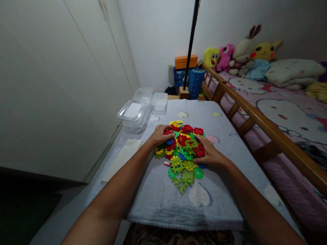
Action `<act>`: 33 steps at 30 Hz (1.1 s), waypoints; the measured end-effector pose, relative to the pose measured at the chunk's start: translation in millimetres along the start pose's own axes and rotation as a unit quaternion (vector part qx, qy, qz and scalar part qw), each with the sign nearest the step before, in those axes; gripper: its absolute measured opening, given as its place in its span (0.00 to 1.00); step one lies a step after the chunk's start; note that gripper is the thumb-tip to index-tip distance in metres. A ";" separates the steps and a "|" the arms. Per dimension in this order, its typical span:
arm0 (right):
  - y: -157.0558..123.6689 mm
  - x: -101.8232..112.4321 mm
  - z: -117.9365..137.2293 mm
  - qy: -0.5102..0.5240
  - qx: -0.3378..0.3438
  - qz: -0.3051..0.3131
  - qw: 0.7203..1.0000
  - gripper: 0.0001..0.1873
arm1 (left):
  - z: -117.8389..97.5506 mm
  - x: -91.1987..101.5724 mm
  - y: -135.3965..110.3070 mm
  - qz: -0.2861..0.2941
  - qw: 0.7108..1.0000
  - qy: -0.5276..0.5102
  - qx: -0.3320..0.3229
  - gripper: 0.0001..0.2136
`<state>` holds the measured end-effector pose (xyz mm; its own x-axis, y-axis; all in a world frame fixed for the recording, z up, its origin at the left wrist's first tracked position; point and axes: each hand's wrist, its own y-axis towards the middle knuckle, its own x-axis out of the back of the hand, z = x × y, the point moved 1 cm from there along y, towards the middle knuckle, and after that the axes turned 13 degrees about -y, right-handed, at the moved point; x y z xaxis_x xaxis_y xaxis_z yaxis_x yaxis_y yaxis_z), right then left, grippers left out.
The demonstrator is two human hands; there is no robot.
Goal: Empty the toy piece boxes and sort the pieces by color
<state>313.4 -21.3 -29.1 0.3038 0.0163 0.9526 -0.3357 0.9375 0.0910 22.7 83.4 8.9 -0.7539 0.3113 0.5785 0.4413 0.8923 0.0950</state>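
Note:
A heap of plastic gear-shaped and snowflake-shaped building pieces [187, 140] in red, yellow, green and blue lies on the cloth-covered table. At the heap's left edge rests my left hand [160, 134], its thumb and fingers apart around a few red and blue pieces at the side. My right hand [211, 151] is spread against the right edge, touching red and green pieces. Neither hand has a piece lifted. Nearest to me in the heap are lime-green square pieces [187, 177]. A small red-and-white piece [167, 164] lies at its left front.
Clear plastic containers [135, 110] stand at the table's back left, beside a pale folded cloth [124, 156]. A black pole [191, 44] on a wooden block rises behind the table. Along the right runs a wooden bed rail [242, 109], with plush toys [226, 56] beyond.

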 end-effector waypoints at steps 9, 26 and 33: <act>54.4 19.6 25.3 0.003 -0.046 -0.048 0.998 0.39 | -12.0 -6.6 -52.7 0.059 0.998 0.034 0.001 0.47; 38.0 38.4 34.2 -0.019 0.011 -0.049 0.999 0.50 | -26.4 -49.4 -150.1 0.025 0.992 0.114 0.057 0.70; -35.0 -0.5 11.1 -0.063 0.004 0.056 0.996 0.72 | -29.5 -55.0 -132.0 -0.023 0.993 0.113 0.029 0.65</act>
<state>315.1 -57.9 -29.5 0.1507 0.0759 0.9857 -0.3679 0.9297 -0.0153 20.3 -61.2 -11.5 -0.6415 0.1952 0.7419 0.3759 0.9230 0.0821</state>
